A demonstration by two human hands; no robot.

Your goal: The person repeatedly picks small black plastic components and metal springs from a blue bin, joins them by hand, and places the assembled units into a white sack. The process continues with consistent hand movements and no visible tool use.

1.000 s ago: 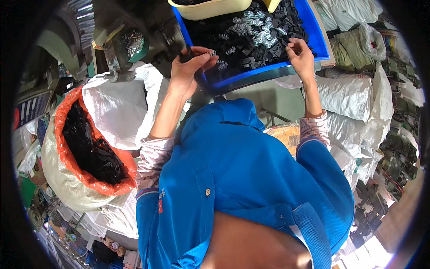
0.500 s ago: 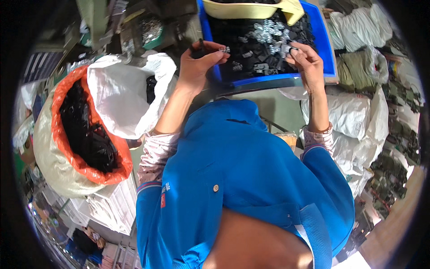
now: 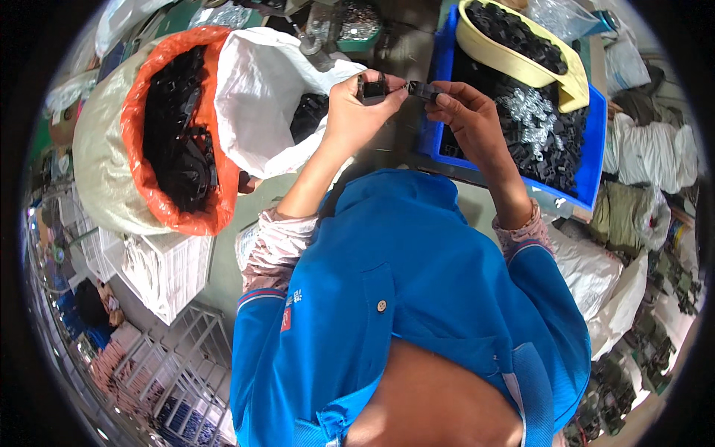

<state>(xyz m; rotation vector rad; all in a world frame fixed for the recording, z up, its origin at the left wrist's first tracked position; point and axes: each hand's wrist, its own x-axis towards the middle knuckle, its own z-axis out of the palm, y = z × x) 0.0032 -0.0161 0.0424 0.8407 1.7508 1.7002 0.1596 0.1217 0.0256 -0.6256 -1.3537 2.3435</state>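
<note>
In front of me, left of the blue tray, my two hands meet. My left hand [image 3: 359, 112] is closed on a black plastic piece [image 3: 374, 90], with its fingertips pinched near a small shiny bit. My right hand [image 3: 471, 113] pinches a small black plastic part [image 3: 424, 91] whose end points at the left fingertips. Whether the two pieces touch I cannot tell. The blue tray [image 3: 593, 175] holds many loose black parts and a heap of shiny metal pieces [image 3: 530, 118]. A yellow scoop-shaped container [image 3: 514, 65], full of black parts, rests across its far side.
To the left, an orange-lined sack [image 3: 134, 171] and a white sack [image 3: 253, 112] hold black parts. A green bowl [image 3: 359, 43] of small metal bits stands at the far side. White sacks [image 3: 659, 145] are piled at right; a white crate [image 3: 175, 272] stands lower left.
My right hand has left the shiny heap in the tray and come over to my left hand, a black part now in its fingers. The view has swung, shifting the tray rightward.
</note>
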